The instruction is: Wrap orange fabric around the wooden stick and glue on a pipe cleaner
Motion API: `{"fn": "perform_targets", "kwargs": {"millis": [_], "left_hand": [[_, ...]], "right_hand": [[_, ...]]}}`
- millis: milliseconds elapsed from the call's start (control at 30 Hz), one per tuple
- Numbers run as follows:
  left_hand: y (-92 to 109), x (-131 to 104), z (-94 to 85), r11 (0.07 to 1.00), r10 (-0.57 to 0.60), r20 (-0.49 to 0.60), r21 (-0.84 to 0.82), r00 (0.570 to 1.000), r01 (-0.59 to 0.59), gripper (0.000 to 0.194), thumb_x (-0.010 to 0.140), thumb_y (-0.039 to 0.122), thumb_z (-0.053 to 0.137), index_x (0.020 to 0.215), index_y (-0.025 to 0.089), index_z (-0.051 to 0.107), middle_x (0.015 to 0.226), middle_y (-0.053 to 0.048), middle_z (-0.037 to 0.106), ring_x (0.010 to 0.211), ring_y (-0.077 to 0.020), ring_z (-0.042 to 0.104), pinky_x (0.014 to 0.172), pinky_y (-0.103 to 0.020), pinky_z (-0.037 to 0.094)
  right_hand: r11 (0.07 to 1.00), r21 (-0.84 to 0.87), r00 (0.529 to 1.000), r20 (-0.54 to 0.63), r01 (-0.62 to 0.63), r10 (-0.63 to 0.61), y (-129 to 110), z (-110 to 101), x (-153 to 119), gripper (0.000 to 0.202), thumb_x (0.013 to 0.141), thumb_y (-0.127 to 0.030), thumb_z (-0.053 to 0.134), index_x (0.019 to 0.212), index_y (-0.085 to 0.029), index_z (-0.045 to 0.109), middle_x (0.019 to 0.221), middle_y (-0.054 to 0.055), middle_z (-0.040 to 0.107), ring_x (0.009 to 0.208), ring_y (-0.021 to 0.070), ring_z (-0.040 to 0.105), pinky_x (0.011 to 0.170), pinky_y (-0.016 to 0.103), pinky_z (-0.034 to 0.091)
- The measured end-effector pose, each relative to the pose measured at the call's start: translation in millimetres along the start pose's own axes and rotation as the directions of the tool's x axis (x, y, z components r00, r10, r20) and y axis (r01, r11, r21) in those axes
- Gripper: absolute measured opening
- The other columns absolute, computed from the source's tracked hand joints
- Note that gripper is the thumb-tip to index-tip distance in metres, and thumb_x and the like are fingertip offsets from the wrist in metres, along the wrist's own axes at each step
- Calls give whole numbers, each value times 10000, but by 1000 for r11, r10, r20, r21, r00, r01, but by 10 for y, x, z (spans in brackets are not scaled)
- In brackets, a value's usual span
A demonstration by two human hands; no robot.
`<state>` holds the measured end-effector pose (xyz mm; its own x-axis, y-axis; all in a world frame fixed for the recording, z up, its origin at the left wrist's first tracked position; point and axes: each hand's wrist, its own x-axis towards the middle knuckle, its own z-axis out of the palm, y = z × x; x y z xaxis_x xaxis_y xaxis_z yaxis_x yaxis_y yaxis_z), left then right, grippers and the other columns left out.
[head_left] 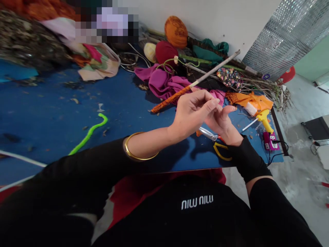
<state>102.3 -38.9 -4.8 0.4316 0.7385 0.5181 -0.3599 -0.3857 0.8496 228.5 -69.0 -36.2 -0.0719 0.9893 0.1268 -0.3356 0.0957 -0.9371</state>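
My left hand (191, 111), with a gold bangle at its wrist, is closed, thumb and forefinger pinched together. Whatever sits in the pinch is hidden or too small to make out. My right hand (222, 121) meets it fingertip to fingertip; its thumb stands out apart and its other fingers are partly covered by the left hand. Beneath the hands lies a silver cutting tool (208, 134) with a reddish part, beside a yellow loop-shaped handle (222, 152). Just beyond, a stick (216, 70) wrapped at its lower end in orange cloth rests over magenta cloth (164, 82).
A bright green fuzzy strip (89, 133) lies on the blue table (144, 123) at left. On the right are a yellow glue gun (264, 120), a purple power strip (271, 141) and orange cloth (259, 103). Cloth-covered bundles and twigs (272, 85) line the wall.
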Motion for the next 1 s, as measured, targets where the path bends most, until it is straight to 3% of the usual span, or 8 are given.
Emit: {"fn": "perform_targets", "kwargs": {"millis": [100, 133, 267, 433, 600, 733, 900, 1000], "left_hand": [[-32, -1, -4, 973, 179, -59, 159, 982, -168, 106, 954, 332, 799, 1019, 249, 789, 1092, -59, 797, 982, -217, 753, 928, -371, 629], [-37, 2, -6, 953, 236, -59, 209, 970, -219, 117, 942, 287, 808, 1058, 274, 801, 1125, -47, 801, 1017, -224, 752, 960, -386, 624], [-54, 33, -26, 897, 336, 20, 299, 942, -326, 63, 964, 348, 822, 916, 308, 834, 905, -5, 804, 910, -219, 737, 926, -399, 619], [-60, 59, -53, 886, 332, 47, 327, 942, -329, 203, 950, 448, 839, 816, 297, 816, 840, -8, 788, 890, -222, 716, 914, -417, 607], [18, 83, -68, 912, 269, 68, 304, 961, -277, 186, 927, 379, 830, 759, 313, 784, 843, -12, 784, 913, -251, 706, 940, -462, 582], [93, 176, -133, 921, 172, 181, 320, 968, -224, 195, 878, 376, 815, 711, 308, 741, 822, -14, 774, 916, -272, 702, 975, -491, 559], [179, 312, -261, 920, 101, 359, 321, 928, -224, 159, 829, 320, 798, 692, 295, 720, 785, -10, 759, 903, -263, 708, 970, -448, 555], [184, 346, -302, 924, 79, 414, 311, 907, -223, 160, 815, 307, 795, 688, 289, 700, 792, -14, 757, 888, -258, 702, 940, -429, 558]], "right_hand": [[999, 37, 999, -39, 7, -5, -5, 21, 2, 939, 477, -1051, 695, 1083, -334, 732, 1173, 74, 759, 1413, 324, 617, 1161, 567, 572], [999, 47, 998, -63, 5, -2, 11, 19, 3, 936, 479, -1048, 696, 1085, -335, 730, 1170, 77, 758, 1418, 324, 610, 1155, 577, 570], [998, 60, 992, -124, -21, 28, 129, -21, 17, 874, 428, -1053, 706, 899, -317, 696, 991, 75, 744, 1360, 330, 628, 1126, 566, 556], [997, 47, 984, -167, -60, 67, 216, -62, 59, 765, 386, -979, 778, 756, -329, 619, 831, 33, 721, 1291, 305, 655, 1143, 476, 514], [997, -51, 994, -100, -51, 45, 191, -94, 94, 689, 555, -897, 725, 848, -275, 683, 925, 38, 766, 1419, 278, 589, 1105, 449, 487], [994, -104, 991, -135, -30, 16, 140, -130, 63, 596, 674, -828, 737, 939, -295, 693, 1043, 18, 796, 1428, 256, 583, 1151, 454, 498], [988, -150, 989, -145, -25, 3, 133, -177, 59, 535, 589, -725, 837, 936, -331, 734, 1086, -17, 815, 1428, 261, 600, 1120, 421, 528], [986, -117, 982, -163, -115, 95, 113, -177, 84, 551, 663, -781, 755, 985, -334, 765, 1107, -18, 828, 1502, 225, 555, 1159, 393, 507]]}}
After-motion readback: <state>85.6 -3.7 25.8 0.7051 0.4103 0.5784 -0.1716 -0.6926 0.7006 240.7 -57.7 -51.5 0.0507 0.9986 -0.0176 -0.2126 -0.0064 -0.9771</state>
